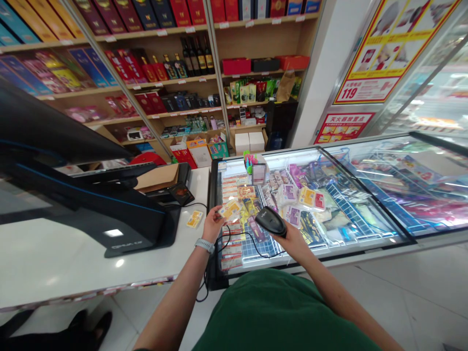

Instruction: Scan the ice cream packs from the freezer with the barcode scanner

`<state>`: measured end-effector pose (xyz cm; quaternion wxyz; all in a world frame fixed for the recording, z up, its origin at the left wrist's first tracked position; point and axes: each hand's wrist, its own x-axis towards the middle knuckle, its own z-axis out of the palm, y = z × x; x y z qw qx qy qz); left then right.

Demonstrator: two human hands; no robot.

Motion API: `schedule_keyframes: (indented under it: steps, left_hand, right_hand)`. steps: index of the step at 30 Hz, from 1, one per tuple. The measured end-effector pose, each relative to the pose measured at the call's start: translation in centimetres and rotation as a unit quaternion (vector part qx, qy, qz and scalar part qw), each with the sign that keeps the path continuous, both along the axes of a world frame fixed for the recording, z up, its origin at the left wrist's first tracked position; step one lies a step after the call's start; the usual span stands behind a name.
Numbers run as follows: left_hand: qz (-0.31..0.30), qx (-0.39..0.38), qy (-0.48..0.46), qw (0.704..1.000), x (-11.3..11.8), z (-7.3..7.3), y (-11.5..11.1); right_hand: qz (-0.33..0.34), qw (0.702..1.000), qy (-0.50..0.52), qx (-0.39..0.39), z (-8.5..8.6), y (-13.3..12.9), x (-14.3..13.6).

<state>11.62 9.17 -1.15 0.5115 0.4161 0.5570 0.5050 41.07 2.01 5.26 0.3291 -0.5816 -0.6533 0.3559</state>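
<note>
My left hand [214, 223], with a watch on its wrist, pinches the edge of a small yellow-and-white packet [230, 210] above the left end of the glass-topped freezer [252, 258]. In my right hand [292, 240] is a black barcode scanner [270, 221], its head pointing left toward the packet. A black cable [252, 237] loops between the scanner and the counter edge. On the freezer glass, right of the scanner, lie purple packets [292, 214] and a yellow packet with a red one [311, 198]. Another yellow packet [195, 219] rests on the white counter at left.
A black checkout terminal [131, 229] stands on the white counter [73, 263]. A cup of bright green and pink items [249, 162] stands at the freezer's back edge. Shelves with bottles [197, 56] and boxes rise behind. Another person's dark shoes [103, 327] show at lower left.
</note>
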Motion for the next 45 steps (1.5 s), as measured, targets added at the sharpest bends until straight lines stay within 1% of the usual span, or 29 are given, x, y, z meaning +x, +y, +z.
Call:
schedule_keyframes:
  steps: [3,6,13,18,21,28,31,36,45]
  left_hand:
    - [0.0,0.03,0.045,0.999,0.0,0.1,0.4]
    - [0.001,0.057,0.086,0.995,0.0,0.6,0.9]
    - [0.006,0.129,0.111,0.985,0.8,2.8,2.7]
    - [0.013,0.184,0.126,0.975,1.7,4.1,3.7]
    - [0.015,0.199,0.116,0.973,2.2,4.6,4.0]
    - [0.024,0.2,0.108,0.973,2.9,5.8,4.2]
    - [0.026,0.214,0.119,0.969,2.9,6.0,4.3]
    - [0.023,0.23,0.135,0.964,2.8,6.0,4.4]
    - [0.03,0.218,0.119,0.968,2.7,5.8,4.4]
  right_hand:
    - [-0.001,1.0,0.0,-0.001,0.2,0.0,0.0]
    - [-0.001,1.0,0.005,-0.001,0.3,0.1,-0.1]
    - [0.003,1.0,-0.016,-0.002,0.1,0.3,0.0]
    - [0.001,1.0,-0.026,-0.002,0.6,0.3,0.0]
    - [0.001,1.0,-0.021,-0.001,1.1,0.3,-0.1]
    - [-0.002,1.0,-0.024,-0.002,1.6,0.3,-0.2]
    - [-0.003,1.0,-0.026,0.002,1.7,0.2,-0.1]
    - [-0.005,1.0,-0.027,0.007,1.7,0.2,-0.2]
    - [-0.008,1.0,-0.025,0.009,1.8,0.1,-0.3]
